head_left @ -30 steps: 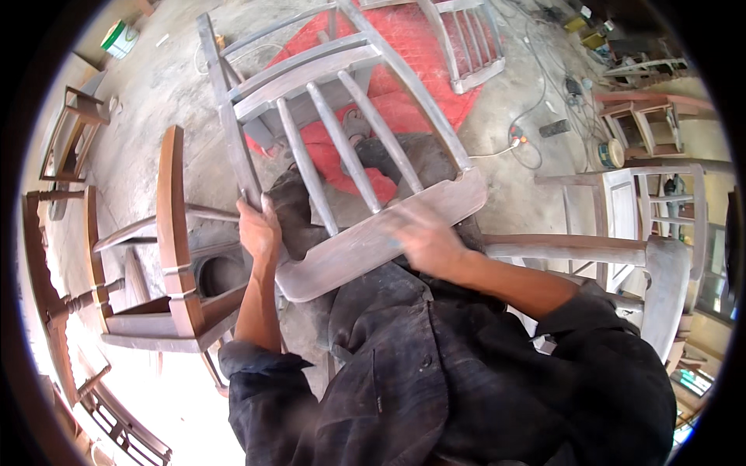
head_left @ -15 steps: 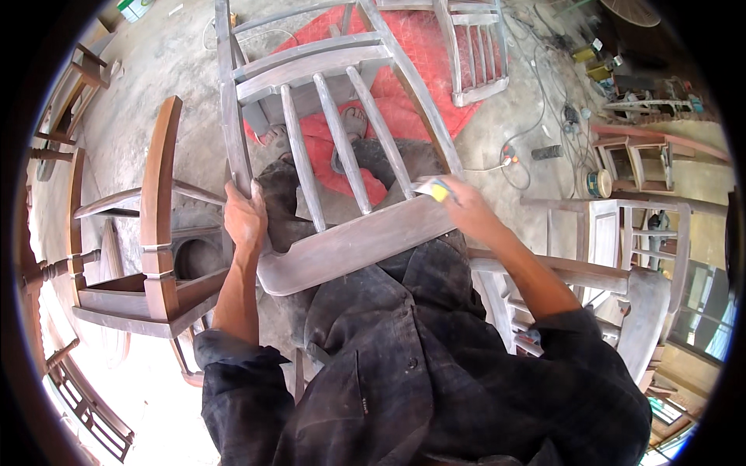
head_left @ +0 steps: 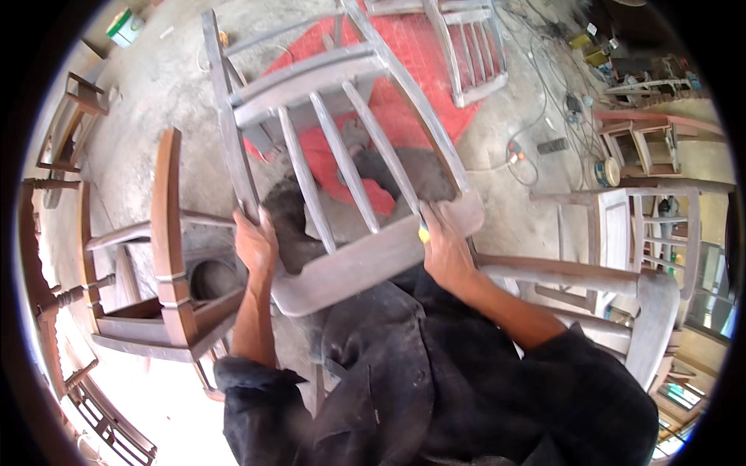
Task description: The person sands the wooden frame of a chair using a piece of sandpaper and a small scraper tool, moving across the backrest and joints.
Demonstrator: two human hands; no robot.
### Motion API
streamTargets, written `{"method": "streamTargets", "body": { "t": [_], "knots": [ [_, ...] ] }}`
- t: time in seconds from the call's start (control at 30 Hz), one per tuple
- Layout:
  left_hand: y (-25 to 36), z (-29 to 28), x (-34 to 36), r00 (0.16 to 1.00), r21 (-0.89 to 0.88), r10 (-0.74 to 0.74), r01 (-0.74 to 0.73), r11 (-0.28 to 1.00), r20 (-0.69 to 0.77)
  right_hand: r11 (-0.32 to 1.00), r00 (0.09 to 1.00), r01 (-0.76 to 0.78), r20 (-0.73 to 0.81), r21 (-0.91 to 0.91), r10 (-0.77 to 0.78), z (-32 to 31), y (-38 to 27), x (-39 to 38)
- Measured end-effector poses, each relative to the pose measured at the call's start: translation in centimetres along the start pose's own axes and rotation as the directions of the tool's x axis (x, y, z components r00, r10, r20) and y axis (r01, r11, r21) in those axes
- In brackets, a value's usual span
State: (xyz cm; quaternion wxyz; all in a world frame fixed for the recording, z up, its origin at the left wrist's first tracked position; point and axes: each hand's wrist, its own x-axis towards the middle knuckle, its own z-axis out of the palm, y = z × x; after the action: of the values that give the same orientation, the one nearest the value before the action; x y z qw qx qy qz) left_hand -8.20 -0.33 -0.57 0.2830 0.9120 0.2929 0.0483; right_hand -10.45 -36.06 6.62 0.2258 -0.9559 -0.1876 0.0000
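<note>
A dusty, greyish wooden chair [head_left: 357, 268] lies tilted before me, its broad curved top rail near my body and its slats running away from me. My left hand [head_left: 257, 242] is closed round the chair's left upright, just beyond the rail. In my right hand [head_left: 448, 250] is a small yellow pad [head_left: 423, 233], mostly hidden by the fingers. That hand presses on the rail beside the foot of the rightmost slat.
A red cloth [head_left: 420, 101] lies on the concrete floor under the chair. An unfinished brown chair frame [head_left: 167, 233] stands close on my left, another grey chair [head_left: 653, 326] on my right. Cables [head_left: 536, 101] trail on the floor at the far right. A bucket [head_left: 124, 27] stands far left.
My right hand has moved left and nearer along the top rail, with the yellow pad now turned under its fingers. The chair and my left hand appear slightly lower and to the right.
</note>
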Motion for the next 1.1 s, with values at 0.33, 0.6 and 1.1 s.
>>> {"method": "streamTargets", "body": {
  "t": [0.33,0.6,1.1],
  "knots": [
    [-0.2,0.4,-0.3,0.996,-0.016,0.061,-0.062,0.998,-0.058,0.998,1.0,0.002,0.009,0.068,-0.002,2.9,0.8,3.5],
    [1.5,0.7,0.2,0.999,-0.008,0.031,-0.032,0.999,-0.036,0.991,0.992,-0.109,0.079,0.082,0.103,7.0,4.1,29.3],
    [1.6,-0.3,0.0,0.999,-0.04,-0.051,0.05,0.998,-0.006,0.544,0.429,0.83,0.479,0.126,-0.766,0.4,10.8,24.4]
  ]
}}
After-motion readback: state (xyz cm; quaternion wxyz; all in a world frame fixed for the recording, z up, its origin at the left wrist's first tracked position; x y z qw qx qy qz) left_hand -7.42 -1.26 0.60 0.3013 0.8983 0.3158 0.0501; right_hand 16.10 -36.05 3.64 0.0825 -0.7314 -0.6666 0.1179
